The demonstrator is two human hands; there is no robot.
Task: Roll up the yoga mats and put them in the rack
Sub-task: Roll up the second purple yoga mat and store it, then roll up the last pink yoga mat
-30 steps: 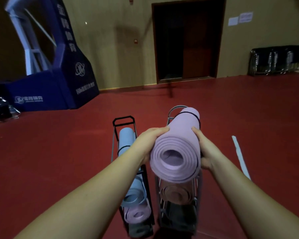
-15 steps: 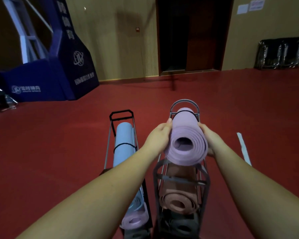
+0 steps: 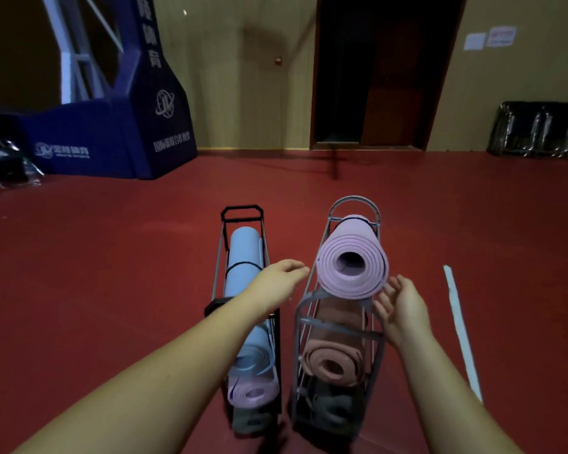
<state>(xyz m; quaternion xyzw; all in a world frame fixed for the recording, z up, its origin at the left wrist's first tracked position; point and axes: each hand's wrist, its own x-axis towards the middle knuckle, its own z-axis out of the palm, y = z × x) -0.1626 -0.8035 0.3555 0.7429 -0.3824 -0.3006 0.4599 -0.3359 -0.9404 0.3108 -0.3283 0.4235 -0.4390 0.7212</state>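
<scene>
— Red gym floor (image 3: 112,290) all round, tan wall at twelve o'clock with a dark doorway. How far along are we?

— Nearly there, I'd judge. The rolled pink mat (image 3: 353,262) lies on top of the grey rack (image 3: 300,326), over a salmon mat (image 3: 333,362) in the same rack.

— Are the hands on it?

— No. The left hand (image 3: 277,283) hovers at its nine o'clock, fingers loosely extended, holding nothing. The right hand (image 3: 404,309) sits at its four o'clock, fingers (image 3: 387,291) spread, just beside the roll; contact I can't confirm.

— And the black rack (image 3: 241,213)?

— At nine o'clock from the grey one, carrying a blue mat (image 3: 243,253) over a lilac one (image 3: 253,391).

— Anything left?

— No unrolled mats are visible, so perhaps nothing.
</scene>
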